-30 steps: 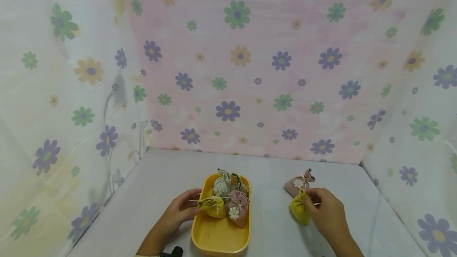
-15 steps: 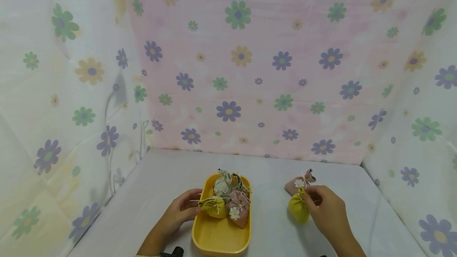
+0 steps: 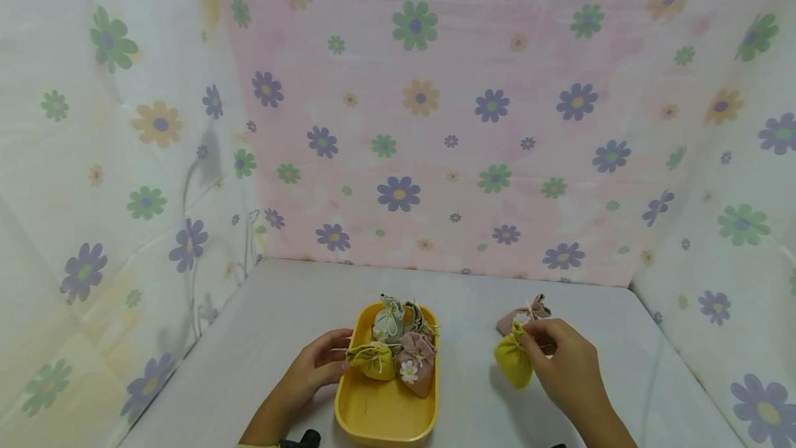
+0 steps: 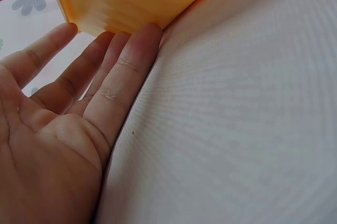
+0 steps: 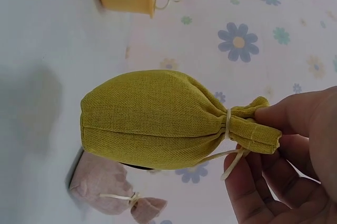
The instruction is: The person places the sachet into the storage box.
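My right hand (image 3: pixel 567 365) pinches a yellow-green drawstring pouch (image 5: pixel 152 119) by its gathered neck, thumb against fingers. The pouch hangs above the table, its shadow apart from it. My left hand (image 3: pixel 314 372) is at the left side of a yellow tray (image 3: pixel 387 417); in the left wrist view its extended fingertips (image 4: pixel 145 37) touch the tray's outer wall. Inside the tray, towards the back, lie a yellow-green pouch (image 3: pixel 371 361), a pink pouch (image 3: pixel 418 365) with a white flower, a pale green pouch (image 3: pixel 388 320) and a darker grey-green pouch (image 3: pixel 415 320).
Another pink pouch (image 3: pixel 511 321) lies on the table behind the held one, partly covered by it in the head view. Flower-printed curtains (image 3: pixel 435 123) enclose the white table (image 3: pixel 298 289) at the back and sides. A dark object (image 3: pixel 309 439) shows near my left wrist.
My right hand has lifted the yellow-green pouch off the table and carried it slightly left. My left hand and the tray have stayed in place.
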A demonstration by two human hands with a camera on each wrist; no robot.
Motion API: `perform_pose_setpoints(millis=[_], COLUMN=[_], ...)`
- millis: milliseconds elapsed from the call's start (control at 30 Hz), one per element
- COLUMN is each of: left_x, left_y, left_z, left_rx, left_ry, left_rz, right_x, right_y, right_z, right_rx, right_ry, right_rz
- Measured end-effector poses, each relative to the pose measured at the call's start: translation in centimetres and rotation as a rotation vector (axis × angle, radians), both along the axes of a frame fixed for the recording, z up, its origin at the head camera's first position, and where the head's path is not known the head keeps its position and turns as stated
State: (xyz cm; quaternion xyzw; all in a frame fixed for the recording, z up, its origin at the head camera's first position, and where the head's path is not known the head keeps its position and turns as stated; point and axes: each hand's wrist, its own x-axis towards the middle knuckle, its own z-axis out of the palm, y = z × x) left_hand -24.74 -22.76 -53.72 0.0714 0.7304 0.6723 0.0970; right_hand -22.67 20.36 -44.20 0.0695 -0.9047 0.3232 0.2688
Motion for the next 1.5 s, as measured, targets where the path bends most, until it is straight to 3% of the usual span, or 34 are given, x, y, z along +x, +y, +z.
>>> perform_pose_setpoints(millis=[600,1200,1500], left_x=[0.0,0.1,-0.1], left_y=[0.2,0.1,0.2], left_z=[0.2,0.3,0.3], left_rx=[-0.006,-0.001,-0.003], left_ry=[-0.010,-0.019,-0.018], left_rz=[0.012,0.006,0.005], right_x=[0.4,1.1,1.4], right_y=[-2.1,-4.6,-5.8], right_z=[1.7,3.3,3.8], right_rx=[-0.077,-0.088,-0.111], right_ry=[0.107,0.086,0.096], right_rz=[0.146,0.209,0.280])
